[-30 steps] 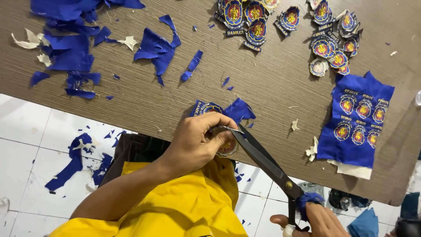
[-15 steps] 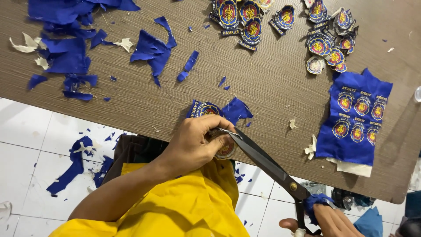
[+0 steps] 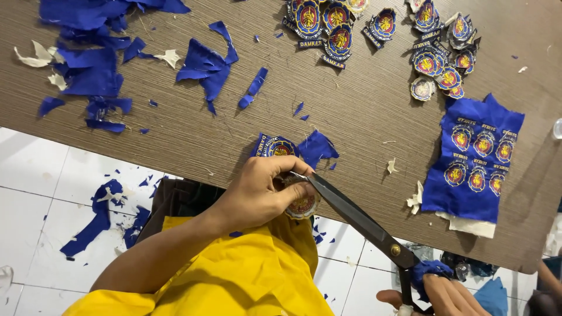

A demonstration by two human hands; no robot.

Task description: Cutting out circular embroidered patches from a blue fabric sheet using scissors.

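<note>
Two hands work over the near edge of a brown wood-grain desk, which fills most of the view, with a white tiled floor below it. The person's yellow garment takes up the bottom middle.

On the right of the desk lies a blue cloth sheet bearing rows of round embroidered badges, with a pale backing showing at its lower edge. At the top left sits a pile of blue cloth scraps, with more scraps scattered toward the middle and on the floor. Along the top edge, well apart from the hands, lie the cut-out badges, in two loose groups.

The black scissors run diagonally from the lower right up to the middle, their tip touching the patch just beside the left fingers. The right hand, at the bottom edge and partly cut off, is closed around the handle, which is wrapped in blue cloth.

The left hand is curled tightly around a round badge, pinching it at the desk's edge; the blades seem nearly closed on its rim, though the fingers hide the contact. Just above the knuckles, a half-trimmed badge piece lies on the desk.
</note>
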